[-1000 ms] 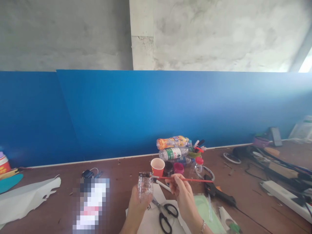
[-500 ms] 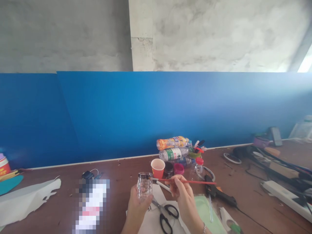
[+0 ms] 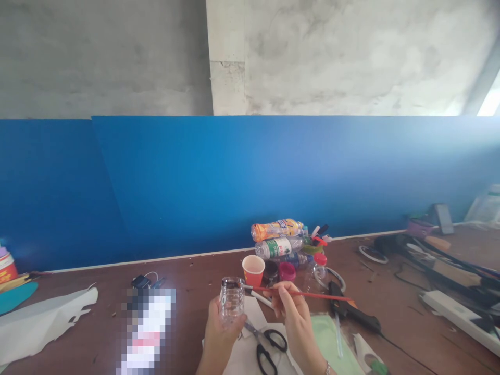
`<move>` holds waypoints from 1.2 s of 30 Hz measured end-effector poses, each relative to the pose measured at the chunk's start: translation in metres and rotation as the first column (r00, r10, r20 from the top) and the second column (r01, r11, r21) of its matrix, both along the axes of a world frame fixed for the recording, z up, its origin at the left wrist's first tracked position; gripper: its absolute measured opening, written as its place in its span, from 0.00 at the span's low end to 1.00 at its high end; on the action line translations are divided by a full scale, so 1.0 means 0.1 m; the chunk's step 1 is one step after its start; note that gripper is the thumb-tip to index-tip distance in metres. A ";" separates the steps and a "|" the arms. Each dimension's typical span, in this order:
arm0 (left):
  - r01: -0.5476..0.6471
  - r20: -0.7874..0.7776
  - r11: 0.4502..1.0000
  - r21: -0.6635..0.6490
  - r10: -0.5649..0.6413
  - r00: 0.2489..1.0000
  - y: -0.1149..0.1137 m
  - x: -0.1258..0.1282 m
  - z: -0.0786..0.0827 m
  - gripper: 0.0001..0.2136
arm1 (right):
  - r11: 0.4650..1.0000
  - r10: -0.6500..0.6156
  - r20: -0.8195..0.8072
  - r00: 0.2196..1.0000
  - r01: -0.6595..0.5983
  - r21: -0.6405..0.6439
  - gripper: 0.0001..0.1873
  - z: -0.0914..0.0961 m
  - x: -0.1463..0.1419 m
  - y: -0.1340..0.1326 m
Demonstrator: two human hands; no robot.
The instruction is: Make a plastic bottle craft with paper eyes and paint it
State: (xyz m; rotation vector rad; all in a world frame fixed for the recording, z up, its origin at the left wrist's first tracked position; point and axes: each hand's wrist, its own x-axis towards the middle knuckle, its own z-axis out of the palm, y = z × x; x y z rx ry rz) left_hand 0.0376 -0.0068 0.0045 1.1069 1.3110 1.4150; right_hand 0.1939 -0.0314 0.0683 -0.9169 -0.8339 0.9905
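Head view: L hand (image 3: 221, 333) wraps round the clear plastic vessel (image 3: 231, 308), fingers curled on its lower sides, held roughly upright above the papers (image 3: 242, 359), a bit below & L of view ctr, abt 6–7 o'clock. Vessel has a dark band round its top. R hand (image 3: 295, 315) pinches the red brush (image 3: 324, 297) btw thumb & fingers, handle pointing to 3 o'clock, tip at 9, right by the dark band; can't tell if it's touching. Bracelet (image 3: 327, 368) on R wrist.

Rest clocked from the vessel: red paper cup (image 3: 253, 271) near, 1 o'clock; dark pot (image 3: 271, 273) & magenta pot (image 3: 287, 272) side by side at 2; orange-label bottle (image 3: 275, 229) & green-label bottle (image 3: 278, 247) lying at 1, further off; red-capped bottle (image 3: 319, 271) past the pots, 2. Black-handled scissors (image 3: 278, 338) on the papers, 5. Green sheet (image 3: 332, 341) at 4, black glue gun (image 3: 361, 317) at 3, white power strip (image 3: 461, 323) well off, also 3. Pixelated bright patch (image 3: 146, 328) at 8, torn white sheet (image 3: 42, 323) at 9. All on the brown table (image 3: 183, 291), blue panel (image 3: 219, 182) behind at 12
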 end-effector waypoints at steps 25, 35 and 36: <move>0.056 0.067 0.994 0.092 -0.062 0.996 -0.03 0.03 0.03 0.22 | 1.000 0.000 0.017 1.000 -0.001 0.027 0.15 -0.10 0.08 0.07; 0.037 0.079 0.990 0.136 -0.049 0.996 0.02 0.03 -0.07 0.20 | 1.000 -0.009 -0.039 0.999 0.009 0.011 0.16 -0.10 0.11 0.09; 0.040 0.080 0.991 0.127 -0.050 0.995 0.03 0.03 -0.08 0.20 | 1.000 -0.010 -0.042 0.999 0.010 0.014 0.16 -0.09 0.11 0.09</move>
